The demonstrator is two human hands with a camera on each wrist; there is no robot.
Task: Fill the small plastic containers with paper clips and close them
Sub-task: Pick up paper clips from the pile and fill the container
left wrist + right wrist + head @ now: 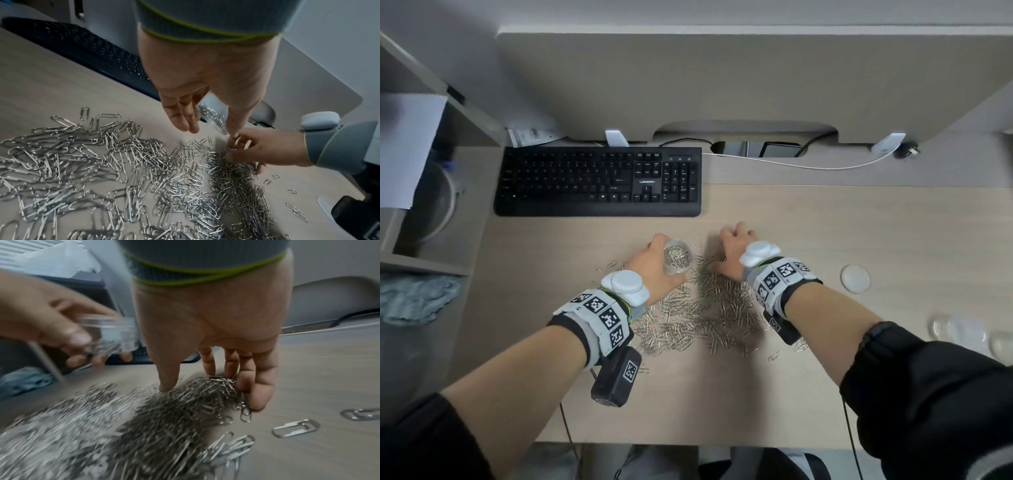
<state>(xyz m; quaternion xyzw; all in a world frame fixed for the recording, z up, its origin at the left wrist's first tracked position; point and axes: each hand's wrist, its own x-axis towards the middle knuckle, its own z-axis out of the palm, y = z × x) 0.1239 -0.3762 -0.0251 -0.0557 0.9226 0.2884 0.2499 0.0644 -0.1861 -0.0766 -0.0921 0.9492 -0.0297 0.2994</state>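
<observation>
A clear plastic container (678, 257), partly filled with paper clips, was held above the bench (859, 222) by the left hand (654, 263), fingers curled round it. Just right, clips from the paper clip pile (709, 308) were gathered by the right hand (731, 251), fingers curled.

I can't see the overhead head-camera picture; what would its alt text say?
Over a desk, the left hand holds a small clear container partly filled with paper clips, while the right hand reaches into a big clip pile. A black keyboard lies behind.
</observation>
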